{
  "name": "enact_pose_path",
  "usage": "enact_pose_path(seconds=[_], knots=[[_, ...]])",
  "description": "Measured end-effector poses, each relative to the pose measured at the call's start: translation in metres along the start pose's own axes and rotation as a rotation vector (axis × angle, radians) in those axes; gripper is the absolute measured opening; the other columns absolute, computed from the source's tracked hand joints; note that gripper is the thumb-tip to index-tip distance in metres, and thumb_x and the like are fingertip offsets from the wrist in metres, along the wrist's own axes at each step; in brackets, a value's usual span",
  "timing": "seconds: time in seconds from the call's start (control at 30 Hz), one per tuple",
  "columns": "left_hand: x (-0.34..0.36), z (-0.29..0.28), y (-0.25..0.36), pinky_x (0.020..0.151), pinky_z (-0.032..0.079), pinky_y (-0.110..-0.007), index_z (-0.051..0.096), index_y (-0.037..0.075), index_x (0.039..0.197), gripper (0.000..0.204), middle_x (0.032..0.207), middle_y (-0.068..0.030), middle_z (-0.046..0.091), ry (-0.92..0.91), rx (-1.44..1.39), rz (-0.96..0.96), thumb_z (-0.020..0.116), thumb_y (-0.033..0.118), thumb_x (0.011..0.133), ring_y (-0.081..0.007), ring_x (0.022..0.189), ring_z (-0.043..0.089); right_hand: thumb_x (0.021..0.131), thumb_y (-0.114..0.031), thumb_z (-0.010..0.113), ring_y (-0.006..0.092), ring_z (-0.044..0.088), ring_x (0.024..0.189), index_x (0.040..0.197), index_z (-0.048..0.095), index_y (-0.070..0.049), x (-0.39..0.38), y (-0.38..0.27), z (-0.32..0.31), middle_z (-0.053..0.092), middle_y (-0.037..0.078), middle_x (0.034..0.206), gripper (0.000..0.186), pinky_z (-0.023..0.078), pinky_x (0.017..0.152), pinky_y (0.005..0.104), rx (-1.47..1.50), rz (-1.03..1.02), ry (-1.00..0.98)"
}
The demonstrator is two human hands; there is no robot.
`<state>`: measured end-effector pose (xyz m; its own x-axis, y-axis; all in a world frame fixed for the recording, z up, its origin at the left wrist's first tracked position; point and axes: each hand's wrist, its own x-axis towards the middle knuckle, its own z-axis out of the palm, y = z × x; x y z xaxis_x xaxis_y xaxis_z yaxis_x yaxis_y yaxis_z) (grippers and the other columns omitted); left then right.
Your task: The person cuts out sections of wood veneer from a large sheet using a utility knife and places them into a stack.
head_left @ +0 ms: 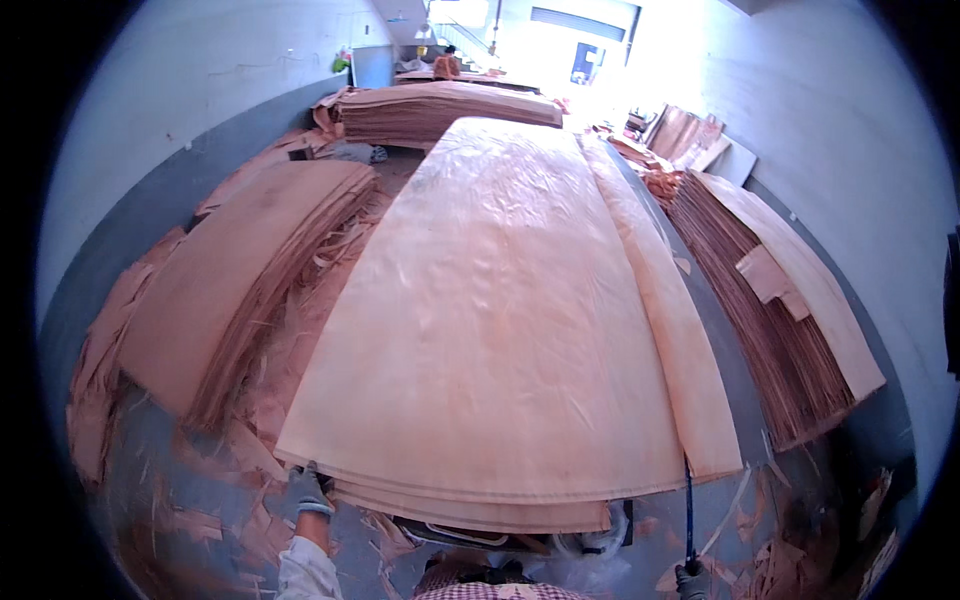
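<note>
At the far left we see a low stack of veneer sheets (pixel 240 270) lying on the floor (pixel 150 470), its edges frayed, with torn reddish scraps scattered around it. Just right of that, our left hand (pixel 308 490), in a grey glove, has its grip clamped on the near left corner of the top veneer sheet (pixel 500 300). That sheet is thin, pale pinkish wood, smooth with faint ripples and a slight sheen, and it runs long and wide away from us over a stack of like sheets whose layered edges show below the hand. A narrower strip of veneer (pixel 670 330) lies along its right edge. Farther right, our right hand (pixel 690 578), gloved dark, has its grip closed around a thin blue rod (pixel 687 510) that stands upright just beside the sheet's near right corner. At the far right 1 more stack of darker veneer (pixel 780 330) leans by the wall.
</note>
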<state>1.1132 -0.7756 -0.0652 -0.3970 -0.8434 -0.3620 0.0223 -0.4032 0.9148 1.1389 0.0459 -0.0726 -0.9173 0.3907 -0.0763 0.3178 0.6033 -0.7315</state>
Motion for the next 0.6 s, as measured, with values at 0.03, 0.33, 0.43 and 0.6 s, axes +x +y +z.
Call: enact_pose_path(seconds=[0.03, 0.33, 0.43, 0.6], knots=[[-0.007, 0.005, 0.001, 0.044, 0.046, -0.028, 0.052, 0.007, 0.099, 0.016, 0.085, -0.0064, 0.06, -0.01, 0.003, -0.018, 0.055, 0.014, 0.086, -0.0164, 0.06, 0.058, 0.075, -0.01, 0.07, 0.0118, 0.055, 0.077, 0.11, 0.059, 0.0, -0.012, 0.001, -0.001, 0.063, 0.006, 0.086, 0.038, 0.047, 0.07, 0.0273, -0.084, -0.058, -0.024], [-0.059, 0.006, -0.03, 0.04, 0.037, -0.025, 0.041, 0.015, 0.103, 0.024, 0.078, -0.0021, 0.055, -0.111, -0.136, -0.009, 0.056, 0.011, 0.084, -0.0113, 0.057, 0.05, 0.071, -0.011, 0.068, 0.01, 0.049, 0.046, 0.08, 0.06, -0.002, 0.063, -0.096, -0.052, 0.054, 0.002, 0.059, 0.015, 0.039, 0.042, 0.0245, 0.212, 0.13, 0.058], [-0.151, 0.074, -0.046, 0.04, 0.036, -0.024, 0.045, 0.021, 0.092, 0.018, 0.072, 0.0016, 0.056, 0.031, -0.209, -0.138, 0.058, 0.014, 0.082, -0.0112, 0.051, 0.048, 0.071, -0.01, 0.068, 0.0106, 0.048, 0.045, 0.079, 0.059, -0.003, 0.107, -0.067, -0.101, 0.054, 0.002, 0.059, 0.014, 0.038, 0.04, 0.0249, 0.206, 0.174, 0.067], [-0.214, 0.119, -0.12, 0.047, 0.04, -0.029, 0.051, 0.019, 0.074, 0.009, 0.062, 0.0037, 0.052, -0.146, -0.163, -0.155, 0.056, 0.02, 0.082, -0.0142, 0.051, 0.047, 0.07, -0.008, 0.069, 0.013, 0.049, 0.043, 0.081, 0.058, -0.003, 0.188, -0.042, -0.16, 0.054, 0.003, 0.058, 0.017, 0.039, 0.039, 0.0262, 0.381, 0.237, -0.052]])
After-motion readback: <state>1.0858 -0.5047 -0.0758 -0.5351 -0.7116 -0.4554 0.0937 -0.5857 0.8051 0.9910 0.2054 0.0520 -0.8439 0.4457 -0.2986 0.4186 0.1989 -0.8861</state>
